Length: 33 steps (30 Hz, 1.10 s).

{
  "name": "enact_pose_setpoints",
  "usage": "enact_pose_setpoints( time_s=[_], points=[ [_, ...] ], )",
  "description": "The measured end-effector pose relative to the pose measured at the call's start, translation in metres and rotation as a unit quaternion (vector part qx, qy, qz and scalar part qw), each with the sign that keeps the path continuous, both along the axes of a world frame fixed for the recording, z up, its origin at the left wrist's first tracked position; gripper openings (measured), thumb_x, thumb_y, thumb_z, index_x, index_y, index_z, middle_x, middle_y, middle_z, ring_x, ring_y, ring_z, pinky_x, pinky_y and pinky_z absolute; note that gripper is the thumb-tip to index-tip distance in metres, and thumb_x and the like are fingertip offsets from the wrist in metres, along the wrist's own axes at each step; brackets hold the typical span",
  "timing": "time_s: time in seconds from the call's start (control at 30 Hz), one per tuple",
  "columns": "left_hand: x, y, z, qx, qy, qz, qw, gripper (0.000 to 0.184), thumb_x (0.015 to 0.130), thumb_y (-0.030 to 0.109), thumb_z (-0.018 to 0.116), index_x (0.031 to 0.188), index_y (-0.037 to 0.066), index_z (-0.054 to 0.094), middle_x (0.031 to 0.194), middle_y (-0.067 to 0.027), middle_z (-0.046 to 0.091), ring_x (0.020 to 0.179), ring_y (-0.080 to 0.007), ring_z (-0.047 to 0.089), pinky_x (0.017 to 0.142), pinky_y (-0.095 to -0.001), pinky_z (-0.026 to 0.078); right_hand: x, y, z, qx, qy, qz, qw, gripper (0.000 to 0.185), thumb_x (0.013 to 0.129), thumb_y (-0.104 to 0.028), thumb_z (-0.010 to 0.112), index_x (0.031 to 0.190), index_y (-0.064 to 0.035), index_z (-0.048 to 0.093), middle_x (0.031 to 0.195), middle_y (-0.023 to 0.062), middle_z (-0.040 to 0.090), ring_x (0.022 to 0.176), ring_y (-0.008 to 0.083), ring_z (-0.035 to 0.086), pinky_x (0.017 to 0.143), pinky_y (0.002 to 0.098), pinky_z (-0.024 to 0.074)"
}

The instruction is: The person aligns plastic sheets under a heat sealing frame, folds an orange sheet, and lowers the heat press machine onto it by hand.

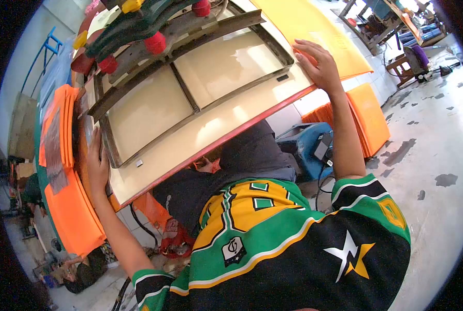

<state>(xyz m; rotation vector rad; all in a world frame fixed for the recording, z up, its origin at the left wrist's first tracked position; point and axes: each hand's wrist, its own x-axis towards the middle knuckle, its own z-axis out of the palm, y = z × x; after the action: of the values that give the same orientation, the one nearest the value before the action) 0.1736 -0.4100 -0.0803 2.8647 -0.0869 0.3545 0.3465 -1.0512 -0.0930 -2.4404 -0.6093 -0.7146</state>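
My left hand [98, 163] lies along the left edge of a cream board [205, 136] with a red rim, fingers stretched out and pointing away from me. My right hand [320, 66] rests at the board's right end, near the yellow sheets, its fingers extended and slightly bent. Neither hand holds anything I can see. On the board sits a dark metal frame [192, 116] split by a crossbar into two panels. Over its far part hangs an angled metal bar [182, 54], below a dark green machine arm [153, 26] with red knobs [155, 43].
Orange sheets [73, 212] are stacked at the left, and more orange sheets [368, 119] stand at the right. Yellow sheets [314, 26] lie beyond my right hand. Under the board is a blue machine case [309, 147] with a cable. A cluttered bench [392, 20] stands farther back.
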Motion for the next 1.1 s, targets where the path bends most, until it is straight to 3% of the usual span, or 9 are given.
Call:
enact_pose_setpoints(
  time_s=[0.23,0.57,0.7,0.9,1.1],
  points=[
    [-0.003,0.008,-0.001,0.000,0.014,0.006,1.000,0.055,0.103,0.015,0.049,0.157,0.005,0.043,0.165,-0.0151,0.039,0.155,-0.0320,0.032,0.127,-0.0436,0.021,0.001,0.003,0.003,0.015,0.004,0.015,1.000,0.029,0.095,-0.021,0.069,0.116,-0.0031,0.076,0.125,0.0180,0.073,0.122,0.0329,0.067,0.107,0.0427,0.0504],
    [-0.004,0.017,-0.010,-0.048,0.007,0.012,0.999,0.056,0.102,0.022,0.053,0.155,0.006,0.046,0.163,-0.0181,0.040,0.152,-0.0347,0.036,0.126,-0.0448,0.025,-0.001,0.008,0.005,0.009,0.033,0.000,0.999,0.028,0.097,-0.020,0.067,0.119,-0.0037,0.074,0.130,0.0164,0.071,0.126,0.0333,0.064,0.108,0.0430,0.0484],
    [-0.001,0.025,-0.020,-0.083,-0.012,-0.002,0.996,0.054,0.104,0.022,0.050,0.154,0.003,0.046,0.163,-0.0194,0.040,0.152,-0.0350,0.036,0.126,-0.0442,0.025,-0.001,0.008,0.005,-0.004,0.044,0.005,0.999,0.030,0.100,-0.013,0.066,0.127,-0.0018,0.071,0.134,0.0172,0.069,0.129,0.0297,0.063,0.110,0.0395,0.0465],
    [-0.001,0.026,-0.022,-0.144,-0.034,0.010,0.989,0.051,0.105,0.020,0.049,0.153,0.002,0.048,0.161,-0.0208,0.043,0.152,-0.0344,0.036,0.125,-0.0416,0.027,-0.001,0.006,0.003,0.014,0.052,0.006,0.999,0.030,0.101,-0.014,0.066,0.128,-0.0015,0.070,0.134,0.0167,0.069,0.129,0.0285,0.063,0.111,0.0390,0.0464],
    [-0.002,0.023,-0.016,-0.116,-0.021,0.036,0.992,0.049,0.105,0.021,0.049,0.150,0.000,0.051,0.160,-0.0208,0.045,0.152,-0.0340,0.038,0.125,-0.0407,0.028,-0.002,0.009,0.004,0.052,0.043,0.020,0.998,0.030,0.098,-0.016,0.068,0.125,-0.0031,0.072,0.129,0.0175,0.071,0.124,0.0310,0.066,0.107,0.0405,0.0496]
  ],
)
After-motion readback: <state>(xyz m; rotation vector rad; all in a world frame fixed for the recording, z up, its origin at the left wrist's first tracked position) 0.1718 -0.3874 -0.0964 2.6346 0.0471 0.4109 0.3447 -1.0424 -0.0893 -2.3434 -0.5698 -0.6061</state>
